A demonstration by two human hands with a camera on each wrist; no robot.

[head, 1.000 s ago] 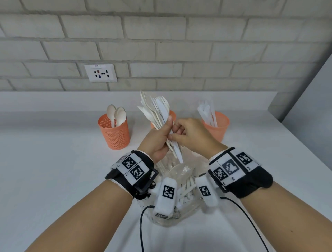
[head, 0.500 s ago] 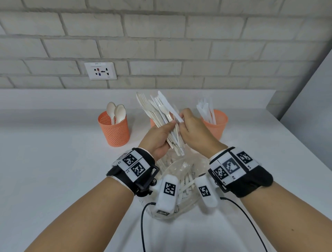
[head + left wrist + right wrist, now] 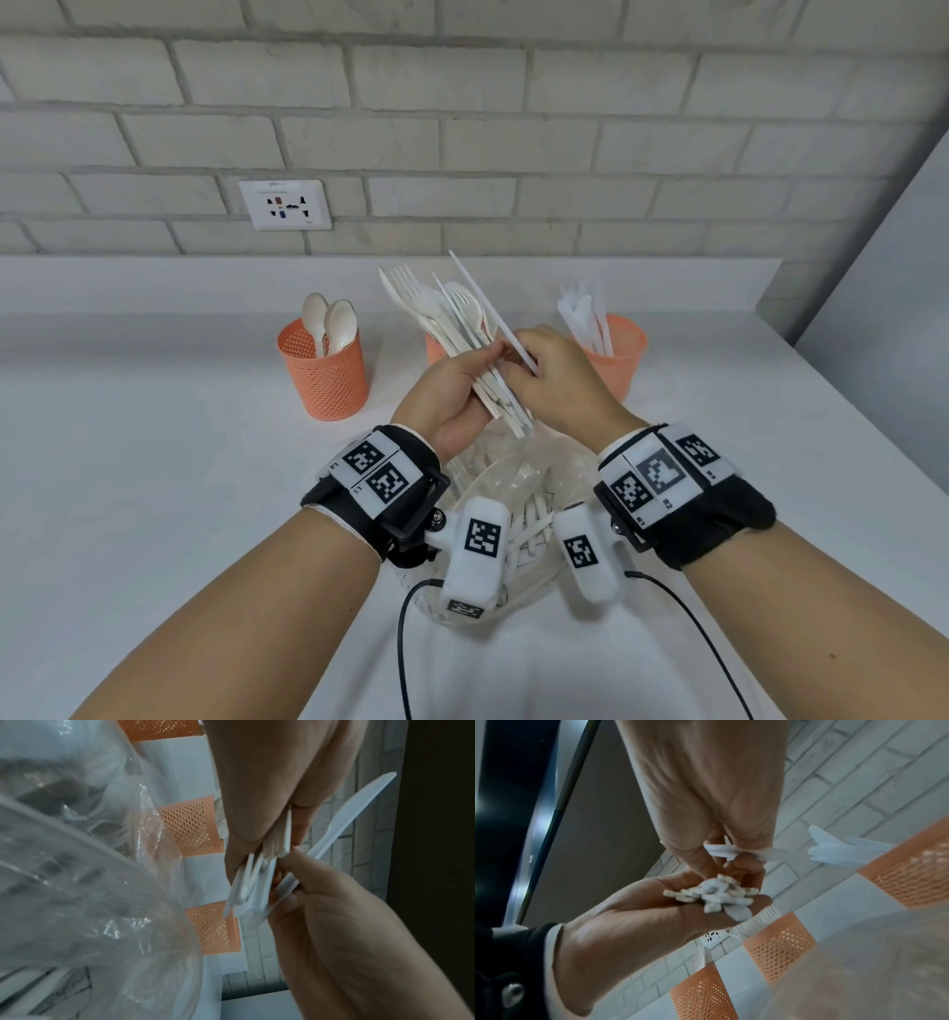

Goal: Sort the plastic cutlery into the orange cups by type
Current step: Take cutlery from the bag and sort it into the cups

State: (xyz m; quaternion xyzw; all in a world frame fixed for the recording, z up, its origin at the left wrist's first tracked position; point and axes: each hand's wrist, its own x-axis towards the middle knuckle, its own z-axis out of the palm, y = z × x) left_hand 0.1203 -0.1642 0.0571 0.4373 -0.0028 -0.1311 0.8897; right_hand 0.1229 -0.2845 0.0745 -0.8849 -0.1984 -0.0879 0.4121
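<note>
Right hand [image 3: 557, 383] has seemingly drawn one knife [image 3: 490, 308] from the bundle [image 3: 452, 329]

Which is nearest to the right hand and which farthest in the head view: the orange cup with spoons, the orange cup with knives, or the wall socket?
From the right hand:
1. Orange mesh cup with white plastic knives, just beside it on the right.
2. Orange mesh cup with white plastic spoons, off to the left.
3. White wall socket, up on the brick wall.

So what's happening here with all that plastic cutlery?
A person is sorting it into three orange cups. The left hand grips a mixed bundle of cutlery above a clear bag holding more. The right hand pinches a single knife beside the bundle. The left cup holds spoons, the right cup knives; the middle cup is mostly hidden.
</note>
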